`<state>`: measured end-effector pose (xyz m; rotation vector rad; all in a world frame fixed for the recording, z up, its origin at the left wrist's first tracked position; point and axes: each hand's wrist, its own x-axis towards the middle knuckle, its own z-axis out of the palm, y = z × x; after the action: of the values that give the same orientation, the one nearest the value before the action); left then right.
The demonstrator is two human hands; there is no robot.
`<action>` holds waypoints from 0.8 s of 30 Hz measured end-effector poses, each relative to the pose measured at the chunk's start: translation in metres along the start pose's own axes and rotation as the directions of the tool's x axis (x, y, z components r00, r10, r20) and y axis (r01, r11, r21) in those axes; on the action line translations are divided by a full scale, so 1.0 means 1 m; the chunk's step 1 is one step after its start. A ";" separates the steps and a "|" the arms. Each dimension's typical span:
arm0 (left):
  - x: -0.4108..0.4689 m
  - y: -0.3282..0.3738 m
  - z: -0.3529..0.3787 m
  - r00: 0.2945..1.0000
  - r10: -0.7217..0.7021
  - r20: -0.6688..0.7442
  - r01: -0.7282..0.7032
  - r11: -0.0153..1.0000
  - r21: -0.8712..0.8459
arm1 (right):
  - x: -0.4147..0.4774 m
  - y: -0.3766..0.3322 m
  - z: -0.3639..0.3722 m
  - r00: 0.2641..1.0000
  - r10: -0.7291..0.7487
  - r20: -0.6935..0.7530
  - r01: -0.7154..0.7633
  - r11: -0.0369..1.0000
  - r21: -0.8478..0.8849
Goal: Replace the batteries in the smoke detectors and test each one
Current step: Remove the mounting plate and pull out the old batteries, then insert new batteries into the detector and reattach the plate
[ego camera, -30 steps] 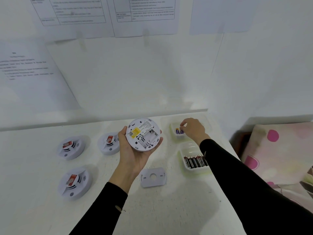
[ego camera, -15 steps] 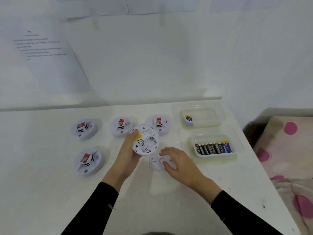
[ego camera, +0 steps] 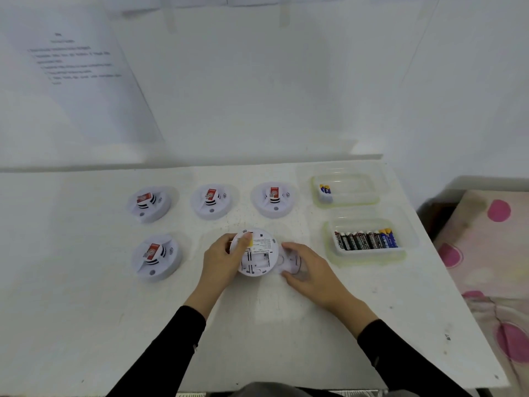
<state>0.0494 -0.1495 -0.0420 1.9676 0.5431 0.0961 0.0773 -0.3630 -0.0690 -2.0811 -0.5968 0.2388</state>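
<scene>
Grips the open smoke detector [ego camera: 257, 255] with the left hand [ego camera: 221, 260]: thumb laid across the yellow label [ego camera: 250, 243] on the upturned back, fingers curled round the left rim. Battery bay [ego camera: 259, 260] facing up, bare. Low over the middle of the desk [ego camera: 86, 310]; resting on it or just above, cannot tell.

Just right of the detector, against its rim: the white mounting plate [ego camera: 289, 260], flat on the desk and largely covered by the right hand [ego camera: 307, 269]. Pinches the plate between the thumb at the near edge and fingers curled over the far edge.

Behind, a back row of three smoke detectors [ego camera: 211, 200], and at front left a fourth smoke detector [ego camera: 156, 256], each face up with a red tag on top, all clear of both hands.

At the desk's right side, two clear plastic trays, one behind the other. In the far tray [ego camera: 369, 193], blue-and-yellow batteries [ego camera: 325, 190] at its left end. In the near tray [ego camera: 372, 255], a row of batteries [ego camera: 365, 239], mostly black and red, blue ones at the right end.

Printed sheet [ego camera: 74, 61] on the wall at upper left. Pink-spotted cloth [ego camera: 492, 239] past the desk's right edge.
</scene>
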 end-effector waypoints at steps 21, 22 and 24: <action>0.076 0.051 0.013 0.980 0.156 0.122 -0.169 0.980 0.104 | 0.110 -0.040 -0.021 0.783 0.619 -0.060 -0.432 0.611 0.663; 0.082 0.059 0.017 0.974 0.134 0.181 -0.154 0.983 0.098 | 0.111 -0.045 -0.025 0.782 0.618 -0.074 -0.416 0.607 0.677; 0.093 0.068 0.026 0.957 0.069 0.283 -0.107 0.987 0.118 | 0.114 -0.049 -0.029 0.798 0.600 -0.065 -0.393 0.599 0.698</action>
<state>0.1625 -0.1569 -0.0095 2.0906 0.2828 -0.1639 0.1711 -0.3055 -0.0055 -1.4811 0.2809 0.3888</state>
